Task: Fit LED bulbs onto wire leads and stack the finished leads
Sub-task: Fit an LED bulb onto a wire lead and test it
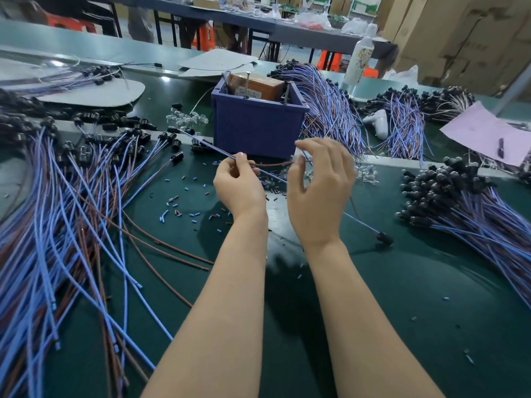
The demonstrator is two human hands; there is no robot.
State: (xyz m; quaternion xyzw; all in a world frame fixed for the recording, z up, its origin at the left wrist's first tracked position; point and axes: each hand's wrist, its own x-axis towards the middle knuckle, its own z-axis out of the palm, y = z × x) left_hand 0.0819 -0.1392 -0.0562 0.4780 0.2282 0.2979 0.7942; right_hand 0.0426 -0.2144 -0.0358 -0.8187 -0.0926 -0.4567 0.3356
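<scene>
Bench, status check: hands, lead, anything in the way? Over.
Left hand pinches wire lead. Right hand at its brown strand, grip unclear. Purple bin close behind hands.

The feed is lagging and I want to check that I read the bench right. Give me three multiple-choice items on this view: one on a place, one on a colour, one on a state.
1. Where does the blue bin stand?
A. at the table's left edge
B. mid-table, ahead of the person
C. on the floor

2. What colour is the table mat?
A. red
B. white
C. dark green

3. What is the left hand doing?
A. pinching a wire lead
B. lying flat on the mat
C. holding a bottle

Answers:
1 B: the bin sits on the table in the middle of the view.
2 C: dark green shows wherever the mat is bare.
3 A: its thumb and fingers close on a blue wire.
</scene>
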